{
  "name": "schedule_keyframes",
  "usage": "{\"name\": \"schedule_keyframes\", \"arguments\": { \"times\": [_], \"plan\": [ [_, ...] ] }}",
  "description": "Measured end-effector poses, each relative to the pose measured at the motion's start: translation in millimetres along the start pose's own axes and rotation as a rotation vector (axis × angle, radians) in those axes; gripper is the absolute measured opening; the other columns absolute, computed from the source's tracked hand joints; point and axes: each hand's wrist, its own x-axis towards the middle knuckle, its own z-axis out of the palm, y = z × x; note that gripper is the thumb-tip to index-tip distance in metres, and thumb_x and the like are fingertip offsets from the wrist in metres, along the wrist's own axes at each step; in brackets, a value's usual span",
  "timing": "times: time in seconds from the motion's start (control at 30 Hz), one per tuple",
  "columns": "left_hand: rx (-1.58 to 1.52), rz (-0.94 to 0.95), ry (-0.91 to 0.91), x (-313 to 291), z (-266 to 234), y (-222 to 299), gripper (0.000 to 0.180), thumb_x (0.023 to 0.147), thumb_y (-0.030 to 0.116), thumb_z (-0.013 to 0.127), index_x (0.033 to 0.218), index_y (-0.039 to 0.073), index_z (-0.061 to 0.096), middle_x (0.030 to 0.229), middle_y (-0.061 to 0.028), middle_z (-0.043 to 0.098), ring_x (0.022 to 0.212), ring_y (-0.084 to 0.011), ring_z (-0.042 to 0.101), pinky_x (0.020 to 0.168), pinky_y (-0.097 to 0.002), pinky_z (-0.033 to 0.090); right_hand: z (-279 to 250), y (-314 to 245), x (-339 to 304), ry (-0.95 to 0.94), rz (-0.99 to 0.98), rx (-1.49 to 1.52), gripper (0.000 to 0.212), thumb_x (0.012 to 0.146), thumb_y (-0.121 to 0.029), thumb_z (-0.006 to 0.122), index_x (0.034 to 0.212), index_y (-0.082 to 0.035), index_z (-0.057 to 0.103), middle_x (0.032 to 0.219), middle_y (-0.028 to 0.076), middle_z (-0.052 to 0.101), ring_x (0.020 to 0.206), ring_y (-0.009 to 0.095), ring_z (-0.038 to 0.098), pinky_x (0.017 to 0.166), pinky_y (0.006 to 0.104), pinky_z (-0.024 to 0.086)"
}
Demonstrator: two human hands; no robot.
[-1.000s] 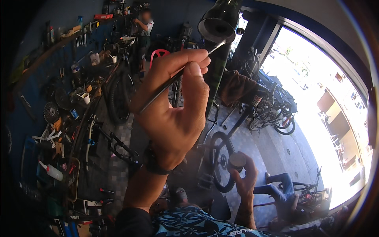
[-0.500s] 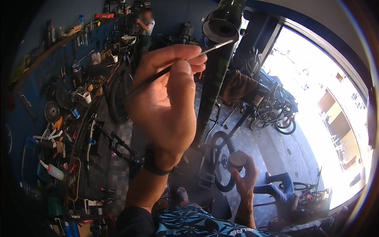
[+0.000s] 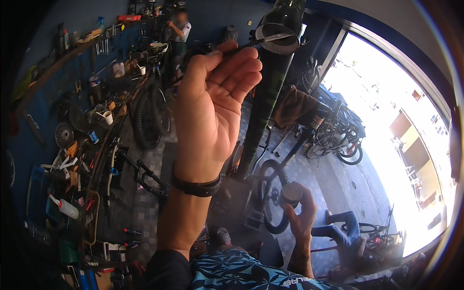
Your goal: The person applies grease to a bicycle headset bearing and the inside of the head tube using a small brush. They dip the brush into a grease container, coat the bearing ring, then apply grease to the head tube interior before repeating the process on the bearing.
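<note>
Raised in front of me, my left hand point(image 3: 215, 104) pinches a thin brush point(image 3: 274, 38) between thumb and forefinger, the other fingers stretched out, palm toward me. The brush has a dark handle and a pale tip. Its tip reaches into the open round end of a dark bicycle frame tube point(image 3: 265, 101); whether it touches the inner wall I cannot tell. Lower down, my right hand point(image 3: 303, 215) grips a small round tub point(image 3: 292, 193) with a greyish-tan top, fingers wrapped round its side. A dark band point(image 3: 197, 187) circles my left wrist.
At left a cluttered workbench holds a white cup point(image 3: 107, 117), a spray bottle point(image 3: 67, 209) and cogs point(image 3: 64, 135). A person point(image 3: 181, 33) stands at the back; another sits lower right. Bicycles point(image 3: 336, 133), a brown cloth point(image 3: 292, 106) and a wheel point(image 3: 270, 195) stand right of the tube.
My left hand has turned and moved up, taking the brush tip from in front of the tube into its opening. The right hand with the tub stays nearly still.
</note>
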Motion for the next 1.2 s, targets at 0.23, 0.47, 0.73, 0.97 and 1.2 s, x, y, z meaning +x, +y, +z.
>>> {"name": "schedule_keyframes", "arguments": {
  "times": [0.23, 0.47, 0.73, 0.97, 1.2],
  "plan": [
    [0.358, 0.129, 0.025, -6, -7, 1, 0.032, 0.103, 0.014, 0.061, 0.126, -0.008, 0.064, 0.109, -0.0225, 0.077, 0.096, -0.0281, 0.075, 0.093, -0.0389, 0.06, 3, 4, 1, 0.006, 0.01, 0.011, 0.063, 0.079, -0.021, 0.089, 0.134, 0.0, 0.067, 0.121, 0.015, 0.075, 0.112, 0.024, 0.072, 0.097, 0.0383, 0.056],
    [1.316, 0.781, -0.205, -13, 17, 15, 0.017, 0.102, -0.002, 0.061, 0.113, -0.01, 0.071, 0.101, -0.0186, 0.079, 0.087, -0.0228, 0.077, 0.082, -0.0323, 0.062, 10, 10, 1, -0.009, 0.043, 0.056, 0.063, 0.08, -0.023, 0.09, 0.134, 0.001, 0.067, 0.116, 0.014, 0.076, 0.11, 0.023, 0.073, 0.095, 0.0377, 0.056],
    [1.771, 1.28, -0.55, -19, 19, 20, 0.02, 0.091, -0.007, 0.068, 0.109, -0.005, 0.075, 0.099, -0.017, 0.076, 0.086, -0.0265, 0.074, 0.076, -0.0331, 0.059, 22, 16, 8, -0.028, 0.029, 0.169, 0.064, 0.082, -0.026, 0.09, 0.135, -0.001, 0.067, 0.118, 0.012, 0.076, 0.111, 0.023, 0.073, 0.095, 0.0379, 0.056],
    [1.573, 0.913, -0.363, -34, 26, 5, 0.022, 0.099, -0.003, 0.058, 0.116, -0.011, 0.069, 0.103, -0.0226, 0.077, 0.091, -0.0282, 0.076, 0.085, -0.0366, 0.062, 25, 26, 19, -0.096, 0.004, 0.186, 0.067, 0.081, -0.031, 0.091, 0.135, 0.0, 0.067, 0.119, 0.013, 0.076, 0.11, 0.023, 0.074, 0.095, 0.0378, 0.057],
    [1.288, 0.66, -0.017, -23, 25, 8, 0.03, 0.106, 0.009, 0.052, 0.123, -0.012, 0.066, 0.104, -0.0248, 0.078, 0.088, -0.0278, 0.077, 0.087, -0.0374, 0.061, 24, 37, 34, -0.109, 0.001, 0.233, 0.067, 0.082, -0.034, 0.091, 0.134, 0.0, 0.067, 0.116, 0.013, 0.077, 0.109, 0.023, 0.075, 0.095, 0.0372, 0.057]
  ]
}}
